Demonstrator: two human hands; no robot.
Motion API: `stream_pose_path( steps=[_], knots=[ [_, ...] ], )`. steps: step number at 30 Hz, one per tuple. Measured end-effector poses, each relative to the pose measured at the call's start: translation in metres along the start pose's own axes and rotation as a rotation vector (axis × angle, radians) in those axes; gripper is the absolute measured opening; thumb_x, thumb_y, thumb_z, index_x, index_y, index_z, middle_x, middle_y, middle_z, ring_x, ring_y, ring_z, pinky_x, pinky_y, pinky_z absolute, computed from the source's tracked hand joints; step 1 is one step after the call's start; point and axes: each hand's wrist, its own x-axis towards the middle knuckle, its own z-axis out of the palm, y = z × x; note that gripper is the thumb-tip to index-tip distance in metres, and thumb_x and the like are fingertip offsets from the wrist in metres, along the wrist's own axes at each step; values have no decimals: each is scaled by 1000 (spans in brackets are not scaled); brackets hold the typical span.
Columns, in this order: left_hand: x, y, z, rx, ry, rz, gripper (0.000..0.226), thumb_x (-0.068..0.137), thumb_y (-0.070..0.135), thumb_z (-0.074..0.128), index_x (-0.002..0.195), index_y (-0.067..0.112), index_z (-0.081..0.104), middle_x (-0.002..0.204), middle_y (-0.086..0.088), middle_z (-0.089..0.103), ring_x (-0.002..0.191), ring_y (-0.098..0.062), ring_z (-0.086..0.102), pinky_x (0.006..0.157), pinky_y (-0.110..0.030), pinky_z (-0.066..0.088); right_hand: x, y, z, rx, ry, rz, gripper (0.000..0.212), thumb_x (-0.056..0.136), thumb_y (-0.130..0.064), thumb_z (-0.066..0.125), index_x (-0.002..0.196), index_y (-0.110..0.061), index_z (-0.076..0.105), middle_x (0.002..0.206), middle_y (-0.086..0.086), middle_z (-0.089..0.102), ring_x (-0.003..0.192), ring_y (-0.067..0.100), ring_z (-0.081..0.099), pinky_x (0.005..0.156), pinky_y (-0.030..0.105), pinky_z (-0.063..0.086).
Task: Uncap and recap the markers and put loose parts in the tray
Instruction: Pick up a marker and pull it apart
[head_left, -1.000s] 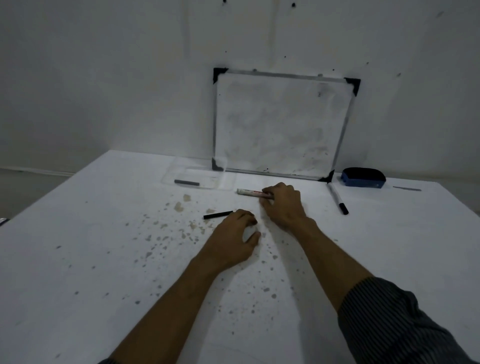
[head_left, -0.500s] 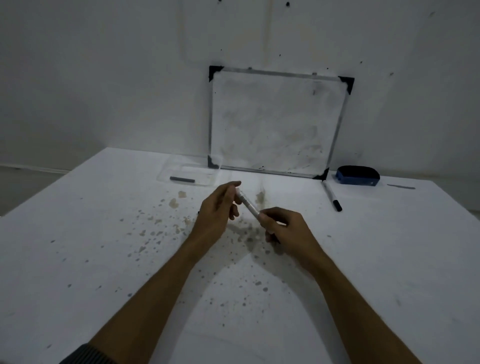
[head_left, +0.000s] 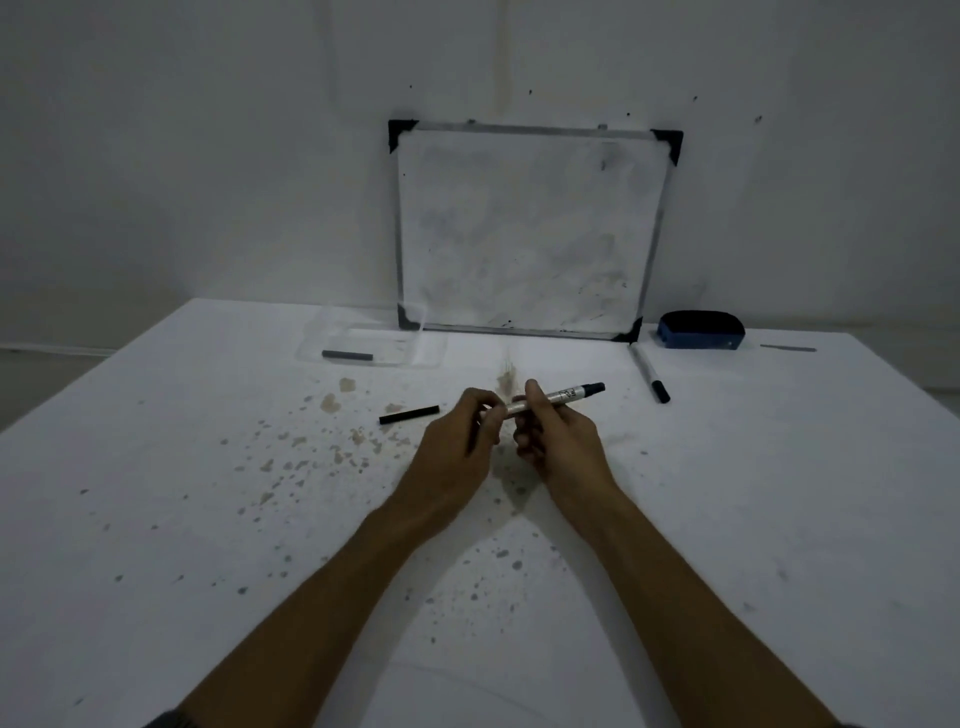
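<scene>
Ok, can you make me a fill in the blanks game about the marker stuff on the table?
1. Both hands hold one ____, the left hand and the right hand.
2. The whiteboard leans against the ____.
3. The clear tray holds one dark ____.
4. The blue eraser sits to the ____ of the whiteboard.

Missing words: marker; wall; stick; right

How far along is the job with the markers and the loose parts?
Early on. One dark stick already lies in the clear tray. Both hands, left hand and right hand, hold a marker above the table, its dark cap at the far end still on. A second black stick lies loose on the table, and another capped marker waits near the whiteboard.
</scene>
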Motion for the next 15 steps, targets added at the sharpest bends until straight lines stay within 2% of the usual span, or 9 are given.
stream_pose_path(
  steps=[1,3,5,7,10,11,13,15],
  knots=[
    [0,-1,1,146,-12,86,24,111,36,42,114,18,59,77,7,60,62,-6,55,59,-15,42,0,-1,0,-1,24,15,36,95,-42,66,90,-8,72,68,3,62,56,13,52,55,26,44],
    [3,-6,-1,364,5,220,31,112,37,33,108,17,56,78,6,54,63,-10,50,60,-22,42,2,0,0,-7,45,45,35,97,-41,64,88,-8,69,68,3,63,53,12,52,50,24,43],
    [7,-10,0,455,26,267,37,111,40,26,95,18,51,72,7,48,58,-14,47,56,-30,42,2,1,2,15,36,44,33,100,-38,61,87,-8,67,67,3,61,50,11,50,47,22,42],
    [8,-6,6,304,4,126,43,111,44,25,83,21,48,62,9,45,50,-9,42,52,-27,37,2,1,3,0,20,-15,34,101,-37,58,88,-7,66,66,2,59,51,11,49,49,22,44],
    [15,3,5,-235,-70,-305,56,111,49,28,63,24,41,52,9,38,41,-6,30,45,-25,28,-1,1,3,-95,-5,-152,38,102,-38,56,93,-3,67,63,-1,58,53,8,51,52,18,45],
    [15,3,3,-335,-112,-374,57,110,52,28,61,26,39,52,10,36,41,-6,27,44,-23,25,-2,2,4,-111,4,-173,39,102,-38,56,92,-3,67,62,-1,58,52,7,51,51,17,45],
    [11,6,3,-385,-147,-354,53,109,56,29,66,26,41,54,11,37,45,-7,27,44,-23,25,-3,3,6,-116,50,-170,39,101,-41,57,88,-5,66,61,-1,59,51,7,51,50,18,45],
    [5,8,5,-197,-109,-222,40,109,55,29,88,28,50,60,4,48,49,-10,38,47,-24,34,-2,4,7,-115,108,-134,39,100,-43,58,85,-8,67,60,-3,59,51,9,52,51,21,46]
  ],
)
